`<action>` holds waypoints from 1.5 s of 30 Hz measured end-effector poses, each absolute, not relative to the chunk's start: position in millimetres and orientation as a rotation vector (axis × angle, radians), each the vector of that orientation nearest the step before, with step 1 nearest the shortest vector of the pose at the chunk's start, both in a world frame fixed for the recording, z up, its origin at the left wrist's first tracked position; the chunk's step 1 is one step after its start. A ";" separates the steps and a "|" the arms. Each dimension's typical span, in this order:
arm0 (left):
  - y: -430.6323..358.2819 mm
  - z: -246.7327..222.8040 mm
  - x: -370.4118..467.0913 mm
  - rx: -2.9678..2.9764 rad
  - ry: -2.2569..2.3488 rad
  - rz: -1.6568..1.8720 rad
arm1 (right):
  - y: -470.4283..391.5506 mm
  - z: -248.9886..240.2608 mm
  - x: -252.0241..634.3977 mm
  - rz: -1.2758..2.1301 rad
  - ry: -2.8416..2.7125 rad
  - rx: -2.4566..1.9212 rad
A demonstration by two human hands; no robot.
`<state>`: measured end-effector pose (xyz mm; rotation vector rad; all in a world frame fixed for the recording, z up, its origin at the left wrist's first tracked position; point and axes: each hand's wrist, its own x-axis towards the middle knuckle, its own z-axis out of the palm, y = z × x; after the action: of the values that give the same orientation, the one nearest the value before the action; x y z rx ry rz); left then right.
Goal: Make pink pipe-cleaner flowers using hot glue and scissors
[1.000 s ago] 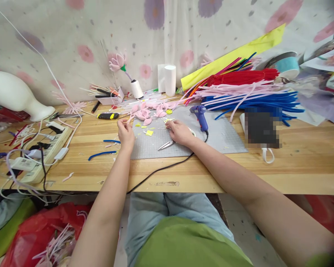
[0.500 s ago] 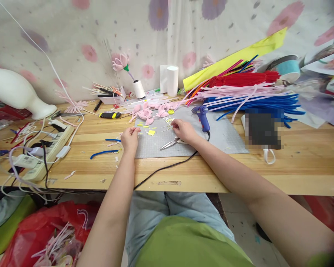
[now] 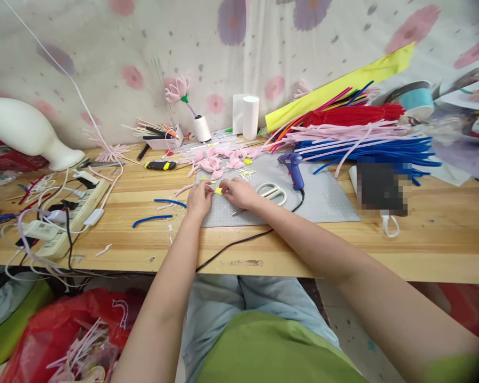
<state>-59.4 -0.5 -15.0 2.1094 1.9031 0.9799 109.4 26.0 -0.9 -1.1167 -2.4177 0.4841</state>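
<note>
My left hand [image 3: 199,201] is over the left part of the grey cutting mat [image 3: 323,205], its fingers bent and closed; whatever they hold is hidden. Close beside it, my right hand [image 3: 239,193] has its fingertips closed at a small yellow piece [image 3: 219,190], which looks like paper or felt. Scissors with white handles [image 3: 272,192] lie on the mat behind my right wrist, their blades mostly covered by the forearm. Just beyond the hands are pink fuzzy petals [image 3: 211,162] and thin white stems [image 3: 245,174].
A blue glue gun [image 3: 293,170] rests on the mat, its black cord running under my right arm. Bundles of blue pipe cleaners [image 3: 367,151] and red ones [image 3: 355,114] lie at the back right. A power strip [image 3: 80,213] with tangled cables is on the left, near a yellow-black cutter [image 3: 159,165].
Both hands have come together over the mat. The right hand has moved left to the yellow piece, uncovering the scissors' handles, and the left hand has shifted slightly right.
</note>
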 end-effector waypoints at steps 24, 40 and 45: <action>-11.1 -10.8 -48.3 1.936 1.798 1.699 | 24.8 -14.4 107.3 0.722 -2.137 -1.155; -14.9 -19.1 -18.2 2.141 1.814 1.157 | 28.6 6.1 140.7 0.880 -2.221 -1.097; -14.7 -17.2 -23.3 2.146 1.762 1.221 | 24.0 1.9 138.2 0.584 -2.256 -1.270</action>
<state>-23.3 -14.7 -17.2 2.1460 1.7625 1.2209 138.2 24.0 1.9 -1.2696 -2.2561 0.5838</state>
